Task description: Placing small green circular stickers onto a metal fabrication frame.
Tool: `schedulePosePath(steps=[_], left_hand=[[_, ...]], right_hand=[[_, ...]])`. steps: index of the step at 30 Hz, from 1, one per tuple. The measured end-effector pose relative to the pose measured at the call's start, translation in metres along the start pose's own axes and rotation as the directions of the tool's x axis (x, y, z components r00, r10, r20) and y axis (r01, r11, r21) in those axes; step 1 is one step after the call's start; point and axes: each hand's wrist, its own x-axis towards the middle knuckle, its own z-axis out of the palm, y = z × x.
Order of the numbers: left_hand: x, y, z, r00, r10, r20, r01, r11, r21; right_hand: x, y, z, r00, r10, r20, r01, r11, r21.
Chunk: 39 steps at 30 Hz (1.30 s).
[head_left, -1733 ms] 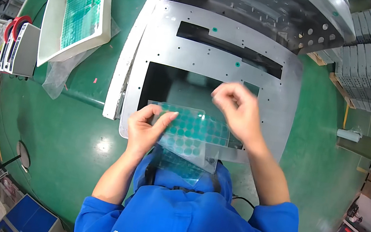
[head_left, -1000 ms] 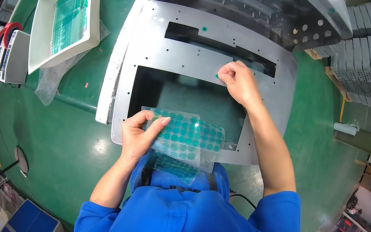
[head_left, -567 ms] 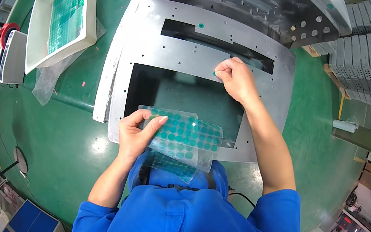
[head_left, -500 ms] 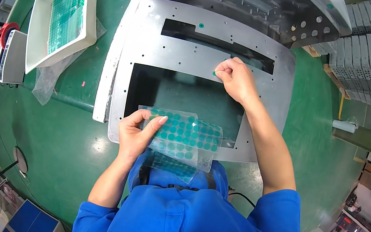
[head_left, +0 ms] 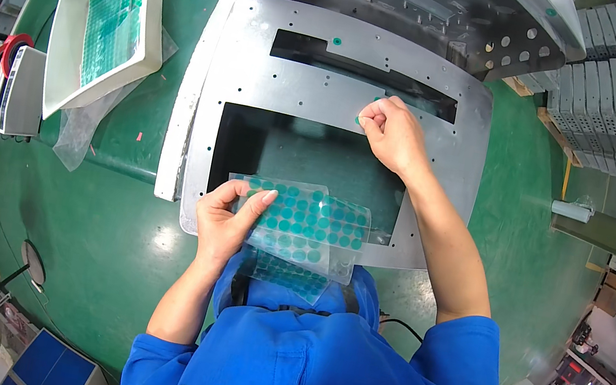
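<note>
My left hand (head_left: 222, 219) pinches transparent sheets of green round stickers (head_left: 299, 220) between thumb and fingers, above the near part of a grey metal panel (head_left: 284, 93). Another sheet of stickers (head_left: 285, 275) hangs lower, over my lap. My right hand (head_left: 394, 135) is closed in a pinch over the strip between the panel's two cut-outs. A green round sticker (head_left: 358, 120) shows at its fingertips; whether it touches the panel I cannot tell. One green sticker (head_left: 337, 42) is on the panel near its far edge. Small holes dot the panel.
A tall metal housing (head_left: 407, 4) stands just beyond the panel. To the left, a cream bin (head_left: 152, 41) holds green sticker sheets, with clear plastic film (head_left: 78, 140) under it. Stacked perforated metal parts (head_left: 612, 106) stand at the far right. A round-headed stand (head_left: 33, 264) is at lower left.
</note>
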Motion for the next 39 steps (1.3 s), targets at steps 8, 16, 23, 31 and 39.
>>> schedulePosePath(steps=[8, 16, 23, 31, 39], left_hand=[[-0.003, 0.0, -0.002, 1.0, 0.013, -0.006, -0.013, 1.0, 0.018], [-0.019, 0.005, -0.013, 0.999, 0.019, -0.027, -0.02, 1.0, -0.016], [-0.041, 0.007, -0.033, 0.93, 0.366, 0.025, -0.359, 0.894, 0.267], [-0.056, 0.0, -0.023, 0.9, 0.393, 0.189, -0.435, 0.845, 0.311], [-0.064, -0.004, 0.017, 0.918, 0.331, 0.219, -0.382, 0.886, 0.264]], right_hand=[[0.001, 0.006, 0.003, 0.999, -0.01, -0.038, 0.014, 0.994, 0.108], [0.013, 0.007, -0.008, 0.995, 0.102, 0.013, -0.103, 0.981, 0.165], [-0.093, -0.069, -0.022, 0.902, -0.346, 0.257, 0.138, 0.796, 0.589], [-0.153, -0.061, -0.01, 0.975, -0.161, 0.152, 0.025, 0.761, 0.649], [-0.174, -0.03, -0.011, 0.964, -0.188, -0.186, 0.26, 0.805, 0.533]])
